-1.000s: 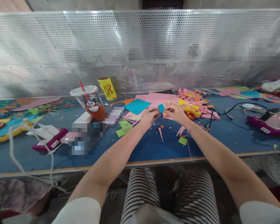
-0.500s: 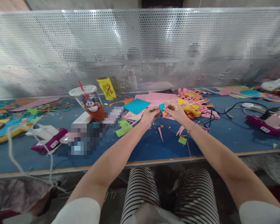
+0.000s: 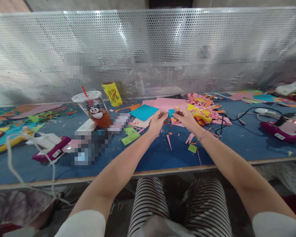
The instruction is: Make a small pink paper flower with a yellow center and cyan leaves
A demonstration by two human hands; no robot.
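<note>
Above the middle of the blue table, a small blue paper piece is pinched in my right hand. Just left of the piece is my left hand, its thumb and fingertips pressed together; whether it grips anything is too small to tell. A larger blue sheet lies behind my left hand, partly over pink paper. Yellow and pink paper shapes are piled to the right of my right hand. A small green square lies nearer the table's front edge.
A lidded drink cup stands at left, near a yellow container. Purple power strips with cables lie left and right. Paper scraps litter the table. A perforated metal screen rises behind, with people beyond it.
My left fingertips have drawn slightly away from the small blue piece, which shows more fully. My right hand has barely moved. The camera view has shifted slightly.
</note>
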